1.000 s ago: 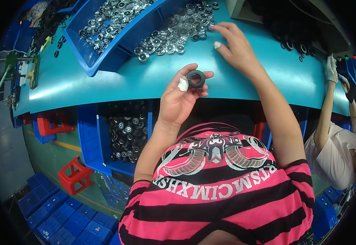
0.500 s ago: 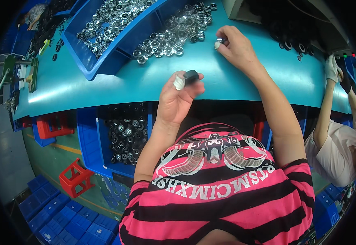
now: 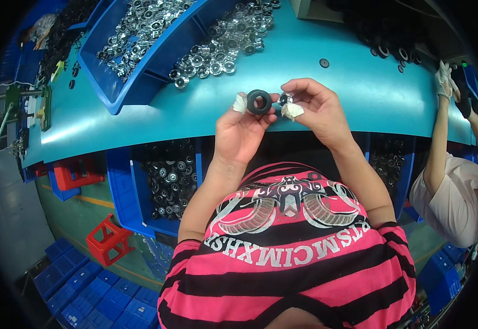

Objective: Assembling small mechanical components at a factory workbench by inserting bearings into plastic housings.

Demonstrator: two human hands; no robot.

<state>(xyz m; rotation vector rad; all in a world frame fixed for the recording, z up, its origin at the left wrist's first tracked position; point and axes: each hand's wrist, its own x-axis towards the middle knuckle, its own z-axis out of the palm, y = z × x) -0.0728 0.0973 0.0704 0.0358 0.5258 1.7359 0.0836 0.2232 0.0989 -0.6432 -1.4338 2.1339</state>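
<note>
My left hand (image 3: pixel 238 131) grips a small black toy tyre (image 3: pixel 259 102) by its edge, its open hole facing me. In my right hand (image 3: pixel 324 112) a small shiny chrome wheel hub (image 3: pixel 285 99) is pinched between thumb and fingers. The hub is close to the right side of the tyre, and a narrow gap seems to lie between them. White wrapping covers both of my thumbs. Both hands are raised above the near edge of the turquoise table (image 3: pixel 184 114).
Chrome hubs fill a blue bin (image 3: pixel 119 96), and more hubs (image 3: pixel 216 67) lie beside it. A lone black ring (image 3: pixel 324 63) rests ahead, with black tyres (image 3: pixel 384 51) at far right. Below the table, a blue bin (image 3: pixel 135 192) holds finished-looking wheels (image 3: pixel 167 178). A gloved co-worker (image 3: pixel 441 181) works at right.
My right hand has come left and nearer with the hub, up to the tyre. The tyre in my left hand has turned to show its hole. A black ring now shows on the table.
</note>
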